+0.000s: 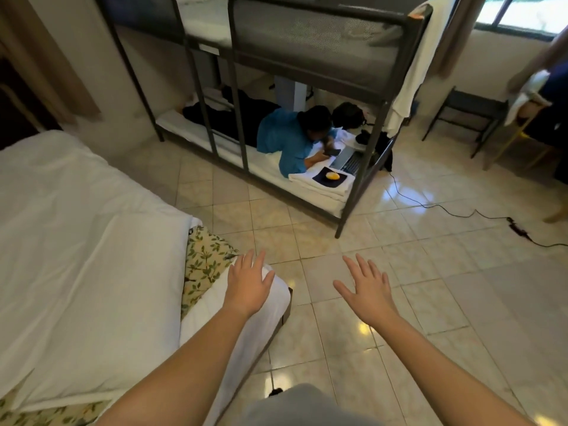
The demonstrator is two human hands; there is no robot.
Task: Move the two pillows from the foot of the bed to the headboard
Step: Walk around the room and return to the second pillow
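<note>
1. Glossy beige floor tiles surround a white-sheeted bed.
2. Left hand hovers, spread and empty, over the bed's corner; right hand likewise over tiles, seemingly ready to reach.
3. Neither pillow is identifiable.

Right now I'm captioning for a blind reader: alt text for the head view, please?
Two bare hands, left hand and right hand, reach forward open and empty, the left over the corner of a white-covered bed, the right over tiled floor. Beyond, a person lies on a bunk bed.
</note>
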